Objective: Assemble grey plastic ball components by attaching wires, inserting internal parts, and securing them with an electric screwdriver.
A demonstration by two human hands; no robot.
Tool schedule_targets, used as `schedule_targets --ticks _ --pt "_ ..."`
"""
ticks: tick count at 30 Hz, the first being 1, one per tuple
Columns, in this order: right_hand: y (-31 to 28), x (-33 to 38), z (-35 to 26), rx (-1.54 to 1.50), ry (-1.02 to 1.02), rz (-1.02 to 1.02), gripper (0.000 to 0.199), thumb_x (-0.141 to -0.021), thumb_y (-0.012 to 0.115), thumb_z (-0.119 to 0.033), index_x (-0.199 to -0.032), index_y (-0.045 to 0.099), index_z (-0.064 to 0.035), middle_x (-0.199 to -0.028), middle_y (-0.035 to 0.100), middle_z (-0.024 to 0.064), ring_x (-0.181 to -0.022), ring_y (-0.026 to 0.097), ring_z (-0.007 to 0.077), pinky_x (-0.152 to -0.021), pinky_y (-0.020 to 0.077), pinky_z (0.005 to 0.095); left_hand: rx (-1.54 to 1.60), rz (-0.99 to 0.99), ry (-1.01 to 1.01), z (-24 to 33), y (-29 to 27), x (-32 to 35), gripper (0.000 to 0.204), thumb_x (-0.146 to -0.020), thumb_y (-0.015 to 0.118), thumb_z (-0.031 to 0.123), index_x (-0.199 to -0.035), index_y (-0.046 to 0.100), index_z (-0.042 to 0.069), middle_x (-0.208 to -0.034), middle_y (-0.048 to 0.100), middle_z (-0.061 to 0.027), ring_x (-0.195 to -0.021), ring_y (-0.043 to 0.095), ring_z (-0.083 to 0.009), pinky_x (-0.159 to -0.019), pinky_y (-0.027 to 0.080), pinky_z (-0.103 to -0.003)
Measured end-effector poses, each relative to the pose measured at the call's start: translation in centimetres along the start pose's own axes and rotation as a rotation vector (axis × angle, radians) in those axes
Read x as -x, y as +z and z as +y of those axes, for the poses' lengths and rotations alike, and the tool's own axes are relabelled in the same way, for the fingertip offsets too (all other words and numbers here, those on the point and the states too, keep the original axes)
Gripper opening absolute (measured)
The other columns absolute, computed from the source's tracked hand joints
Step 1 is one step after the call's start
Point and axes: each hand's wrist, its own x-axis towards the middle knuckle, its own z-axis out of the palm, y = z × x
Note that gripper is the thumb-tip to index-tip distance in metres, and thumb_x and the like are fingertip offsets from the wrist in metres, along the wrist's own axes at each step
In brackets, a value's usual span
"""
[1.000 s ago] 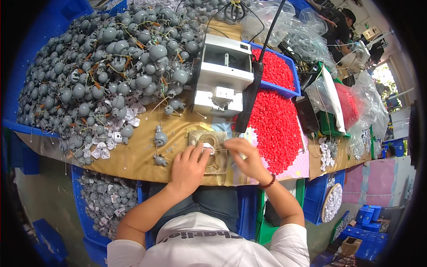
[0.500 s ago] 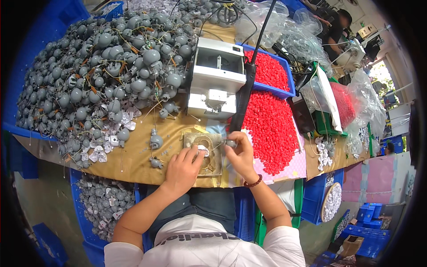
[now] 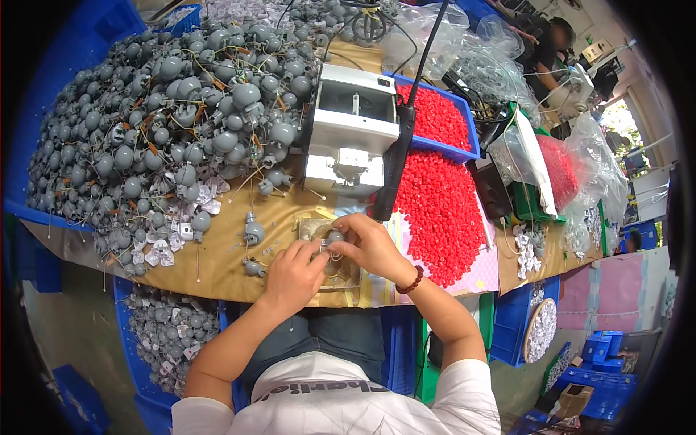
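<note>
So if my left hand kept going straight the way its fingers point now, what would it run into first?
Most likely the grey ball-shaped part at the fingers of your right hand, just ahead of your left hand. Depth is hard to judge from this single view.

Daylight glares through the window (image 3: 623,123) over at the right, nearly white, and the bench's brown covering (image 3: 232,210) is evenly bright. The white machine (image 3: 354,134) almost burns out on its lower block; the clear plastic bags (image 3: 500,61) glint. Under the bench, the floor (image 3: 80,304) sinks into shade. The bench front bows, stretched toward a black rim. The small grey rounded part (image 3: 335,237) by the right hand (image 3: 375,252) looks soft, its detail lost.
</note>
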Motion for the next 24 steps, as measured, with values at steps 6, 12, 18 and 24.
schedule_targets --ticks 6,12,18,24 --pt "0.9 -0.1 0.5 0.206 -0.189 0.087 0.044 -0.083 0.085 -0.019 -0.121 0.067 -0.0053 -0.096 0.063 0.0094 -0.078 0.064 0.0238 -0.07 0.0537 0.0356 0.013 0.011 -0.018 -0.2 0.2 -0.3 0.026 -0.077 0.073 0.011 -0.103 0.071 0.007 -0.114 0.068 -0.008 -0.109 0.063 -0.0267 -0.081 0.054 -0.04" --pt "1.0 0.0 0.5 0.172 -0.102 0.12 0.055 -0.084 0.083 -0.021 -0.131 0.06 -0.0072 -0.099 0.062 0.0113 -0.086 0.063 0.029 -0.074 0.053 0.0383 0.051 -0.039 -0.147 0.5 -0.6 -2.0 0.035 -0.08 0.076 0.014 -0.113 0.066 0.007 -0.11 0.066 -0.0078 -0.104 0.063 -0.028 -0.086 0.051 -0.041" --pt "-0.5 -1.1 1.6 0.193 -0.25 0.449 0.051 -0.088 0.074 -0.011 -0.135 0.055 -0.0022 -0.118 0.06 0.0177 -0.108 0.058 0.0365 -0.095 0.0456 0.0465 -0.054 0.02 -0.114 0.5 0.3 -2.5 0.035 -0.08 0.076 0.016 -0.112 0.066 0.009 -0.1 0.064 -0.0049 -0.099 0.061 -0.0255 -0.081 0.05 -0.04" --pt "-3.9 -5.8 7.2 -0.09 0.06 0.764 0.061 -0.094 0.069 -0.01 -0.147 0.042 0.0054 -0.134 0.056 0.0247 -0.127 0.053 0.0339 -0.107 0.0418 0.0435 -0.065 0.02 -0.094 0.6 0.6 -2.8 0.033 -0.079 0.075 0.015 -0.11 0.067 0.009 -0.097 0.064 -0.0043 -0.096 0.061 -0.0247 -0.08 0.049 -0.039"
